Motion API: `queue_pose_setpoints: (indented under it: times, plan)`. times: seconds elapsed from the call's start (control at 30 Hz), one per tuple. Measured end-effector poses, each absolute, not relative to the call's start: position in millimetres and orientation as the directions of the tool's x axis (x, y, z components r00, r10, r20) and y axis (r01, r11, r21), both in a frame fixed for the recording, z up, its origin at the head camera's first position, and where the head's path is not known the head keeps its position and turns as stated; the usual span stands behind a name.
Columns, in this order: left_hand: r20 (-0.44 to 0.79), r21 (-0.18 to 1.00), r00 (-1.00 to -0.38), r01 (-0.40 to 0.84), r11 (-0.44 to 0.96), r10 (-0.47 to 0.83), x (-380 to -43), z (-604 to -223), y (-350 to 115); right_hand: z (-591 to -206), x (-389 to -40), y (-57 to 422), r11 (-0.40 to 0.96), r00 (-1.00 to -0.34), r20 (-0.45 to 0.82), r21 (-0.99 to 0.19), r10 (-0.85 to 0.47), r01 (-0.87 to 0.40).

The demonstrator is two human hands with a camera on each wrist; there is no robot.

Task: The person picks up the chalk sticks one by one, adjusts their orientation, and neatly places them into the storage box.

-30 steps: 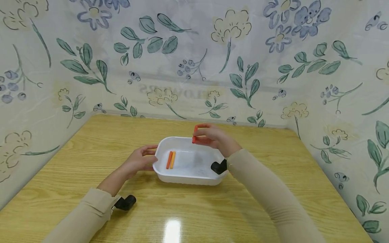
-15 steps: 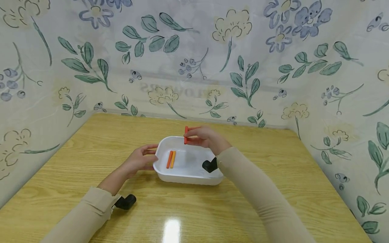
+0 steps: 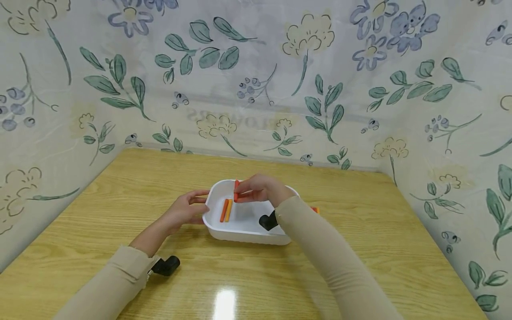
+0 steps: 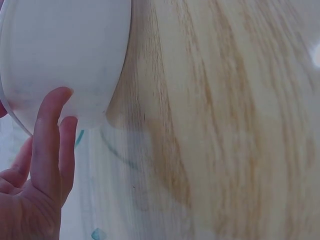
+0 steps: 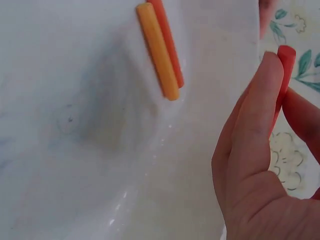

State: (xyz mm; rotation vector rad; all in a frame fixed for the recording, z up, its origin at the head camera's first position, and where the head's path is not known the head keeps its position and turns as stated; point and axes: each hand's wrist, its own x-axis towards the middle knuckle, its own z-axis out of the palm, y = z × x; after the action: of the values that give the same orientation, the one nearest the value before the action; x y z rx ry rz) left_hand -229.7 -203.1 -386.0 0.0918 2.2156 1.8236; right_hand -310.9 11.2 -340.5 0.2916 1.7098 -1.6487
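A white plastic tray (image 3: 248, 236) stands on the table. Its left end is held by my left hand (image 3: 185, 211), one digit lapping the rim while other fingers lie along the outer wall (image 4: 70, 60). Between thumb and fingertips, my right hand (image 3: 260, 189) pinches a red chalk stick (image 3: 236, 191), a plain flat-ended rod, nearly upright over the tray's far-left part. Below it, an orange-red stick (image 3: 224, 210) and a yellow-orange stick (image 3: 229, 210) lie side by side on the tray floor. The right wrist view shows the pinched stick's end (image 5: 287, 51) rising above the fingers.
Just right of the tray, red and yellow stick ends (image 3: 315, 210) show from behind the right sleeve. The wood-grain table (image 3: 160, 173) meets a flower-printed cloth (image 3: 256, 89) at its back and sides. A black wrist camera (image 3: 268, 221) overhangs the tray.
My right hand has moved left and down with the red chalk stick, from over the tray's far rim towards the two lying sticks. The left hand and tray have stayed in place.
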Motion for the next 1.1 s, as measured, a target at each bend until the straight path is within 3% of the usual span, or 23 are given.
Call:
queue_pose_setpoints:
  times: [0.47, 0.8, 1.1]
  plan:
    - [-0.167, 0.968, -0.963, -0.120, 0.218, 0.210, -232.0, -386.0, -201.7, -367.7, -314.6, 6.2, 0.384, -0.618, -0.688, -0.726, -0.382, 0.571]
    - [-0.169, 0.965, -0.966, -0.122, 0.231, 0.195, -232.8, -384.6, -198.9, -373.7, -313.0, 2.6, 0.420, -0.604, -0.703, -0.710, -0.377, 0.565]
    - [-0.174, 0.965, -0.966, -0.128, 0.228, 0.193, -232.1, -384.0, -199.0, -368.7, -311.6, 5.5, 0.445, -0.632, -0.664, -0.744, -0.400, 0.499]
